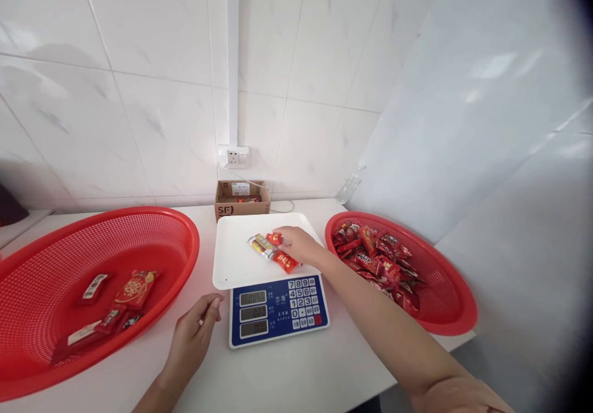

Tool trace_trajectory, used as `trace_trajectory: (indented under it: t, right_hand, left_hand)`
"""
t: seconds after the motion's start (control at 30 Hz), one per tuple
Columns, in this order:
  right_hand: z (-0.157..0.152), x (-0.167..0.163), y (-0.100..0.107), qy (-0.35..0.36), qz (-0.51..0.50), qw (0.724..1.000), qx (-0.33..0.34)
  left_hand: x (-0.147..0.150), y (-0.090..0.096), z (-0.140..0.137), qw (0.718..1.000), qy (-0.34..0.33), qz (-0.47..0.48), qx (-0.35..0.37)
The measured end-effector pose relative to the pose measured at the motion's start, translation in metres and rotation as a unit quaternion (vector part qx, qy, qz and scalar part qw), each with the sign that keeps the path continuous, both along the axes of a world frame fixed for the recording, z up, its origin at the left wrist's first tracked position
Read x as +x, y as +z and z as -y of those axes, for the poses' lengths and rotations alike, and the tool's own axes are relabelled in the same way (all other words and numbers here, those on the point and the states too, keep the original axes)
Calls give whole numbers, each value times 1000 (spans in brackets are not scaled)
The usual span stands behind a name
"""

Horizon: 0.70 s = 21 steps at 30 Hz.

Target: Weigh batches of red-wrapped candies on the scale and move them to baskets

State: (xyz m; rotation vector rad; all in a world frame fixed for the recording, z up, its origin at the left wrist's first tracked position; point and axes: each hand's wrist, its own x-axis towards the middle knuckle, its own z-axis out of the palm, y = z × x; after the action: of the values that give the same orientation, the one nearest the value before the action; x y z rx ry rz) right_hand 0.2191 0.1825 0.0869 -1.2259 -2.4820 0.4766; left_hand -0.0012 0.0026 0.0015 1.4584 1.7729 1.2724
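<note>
Right grip (301,245) over the tray (231,246), touching a red packet (274,239)!
Pinching it? Can't tell from here. The silver packet (262,246) and second red packet (285,263) lie just beside the grip, on the tray presumably so the scale (280,328) reads them. Left grip (197,326) is curled, pressed together on nothing I can see; left basket (106,252) and right basket (438,277) flank everything, likely for easy reach.

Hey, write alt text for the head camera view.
A right hand touches wrapped snacks on the white pan of a digital scale; the left hand is beside the scale. At right sits a red basket heaped with snack packets; at left, another basket holds fewer; a cardboard box stands behind.
</note>
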Motion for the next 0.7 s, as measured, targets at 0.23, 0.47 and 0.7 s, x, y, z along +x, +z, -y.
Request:
trace_trajectory:
  t: [0.23, 0.47, 0.7]
  right_hand:
    - [-10, -10, -2, -8, 31, 999, 5]
    - [-6, 4, 5, -50, -15, 998, 23]
    - [6, 93, 34, -141, -187, 972, -1]
  left_hand:
    - [-1, 0, 0, 1000, 7, 4, 11]
    - [-1, 1, 0, 1000, 5, -8, 12]
    - [-4, 3, 0, 998, 25, -49, 20]
